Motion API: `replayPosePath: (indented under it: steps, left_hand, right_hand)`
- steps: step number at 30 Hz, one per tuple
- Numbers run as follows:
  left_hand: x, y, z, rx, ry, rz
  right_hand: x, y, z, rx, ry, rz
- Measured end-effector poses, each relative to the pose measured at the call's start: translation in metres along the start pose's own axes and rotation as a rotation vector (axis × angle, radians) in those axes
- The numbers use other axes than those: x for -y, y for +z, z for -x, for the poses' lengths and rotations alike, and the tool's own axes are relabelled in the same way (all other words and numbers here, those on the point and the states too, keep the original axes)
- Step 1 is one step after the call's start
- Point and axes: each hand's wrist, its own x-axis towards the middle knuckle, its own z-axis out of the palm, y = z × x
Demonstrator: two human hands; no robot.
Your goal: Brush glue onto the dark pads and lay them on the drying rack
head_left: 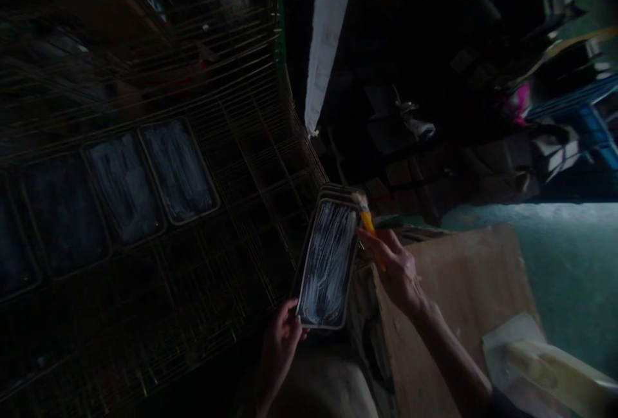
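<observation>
My right hand (396, 271) is closed round the orange handle of a paintbrush (367, 219). Its bristles are at the upper right corner of a dark rectangular tray (328, 263) with rounded corners. Whitish streaks run lengthwise over the tray's surface. Further rims show behind its top edge, as of a small stack. My left hand (284, 331) grips the lower left corner, thumb and fingers at the rim. To the left, several similar trays (178, 170) lie side by side on a wire rack (251, 180), also streaked whitish. The scene is dim.
A brown board (458, 270) lies to the right, with a pale container (545, 360) on it at the lower right. A whitish post (331, 31) stands ahead. Dark clutter fills the upper right, beside a blue object (584, 134) and a green surface (574, 263).
</observation>
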Motion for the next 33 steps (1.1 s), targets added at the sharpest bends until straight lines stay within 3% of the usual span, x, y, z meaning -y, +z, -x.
replayPosePath:
  steps: [3, 11, 15, 22, 25, 28, 33]
  left_hand:
    - [-0.005, 0.001, -0.003, 0.031, -0.028, 0.042]
    - [-0.005, -0.002, -0.004, 0.078, -0.039, 0.015]
    - [-0.006, -0.002, -0.005, 0.1, -0.036, 0.02]
    - [-0.018, -0.005, -0.006, 0.165, -0.066, 0.073]
    - [-0.025, -0.006, -0.004, 0.188, -0.122, 0.125]
    - [-0.03, -0.005, -0.002, 0.197, -0.149, 0.169]
    - [-0.029, -0.005, -0.002, 0.167, -0.168, 0.185]
  right_hand:
    - [0.009, -0.001, 0.017, 0.039, 0.021, -0.016]
    - [0.0, 0.013, 0.009, 0.096, -0.037, 0.167]
    - [0.016, 0.012, 0.017, 0.165, -0.074, 0.078]
    - [0.008, 0.017, 0.005, 0.133, -0.058, 0.092]
    - [0.019, 0.023, 0.038, 0.229, -0.035, 0.056]
    - [0.051, 0.021, 0.088, 0.338, 0.028, -0.035]
    - [0.084, 0.008, 0.14, 0.44, 0.242, -0.214]
